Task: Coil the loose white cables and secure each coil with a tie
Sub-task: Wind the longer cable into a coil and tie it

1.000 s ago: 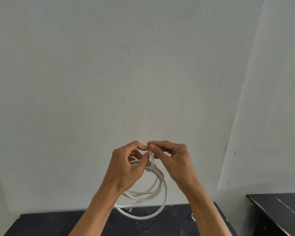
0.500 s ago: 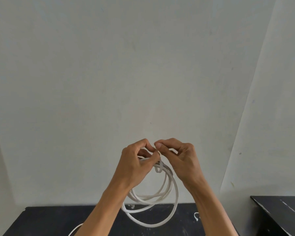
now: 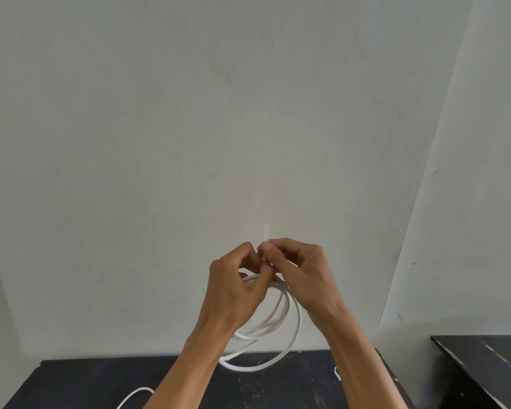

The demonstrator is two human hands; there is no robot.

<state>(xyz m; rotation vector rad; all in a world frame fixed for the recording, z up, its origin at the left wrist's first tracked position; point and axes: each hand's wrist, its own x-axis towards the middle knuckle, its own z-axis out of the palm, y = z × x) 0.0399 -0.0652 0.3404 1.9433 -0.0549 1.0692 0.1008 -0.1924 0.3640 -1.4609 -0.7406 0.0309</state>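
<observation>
A coil of white cable (image 3: 281,326) hangs in the air in front of a pale wall, held at its top by both hands. My left hand (image 3: 233,287) pinches the bundled loops from the left. My right hand (image 3: 301,276) pinches a thin white tie (image 3: 267,231) whose blurred free end sticks up above my fingertips. Where the tie wraps the coil is hidden behind my fingers. Another loose white cable (image 3: 133,397) lies on the black table at the bottom left.
A black table (image 3: 80,382) runs along the bottom of the view, under the hanging coil. A small white tie (image 3: 337,373) lies on it to the right. A second black surface (image 3: 484,367) stands at the right, across a gap. Pale walls (image 3: 189,128) close the back.
The tie's free end now sticks up above my fingertips; before, it was tucked between them. The view has tilted a little, showing the loose cable on the table.
</observation>
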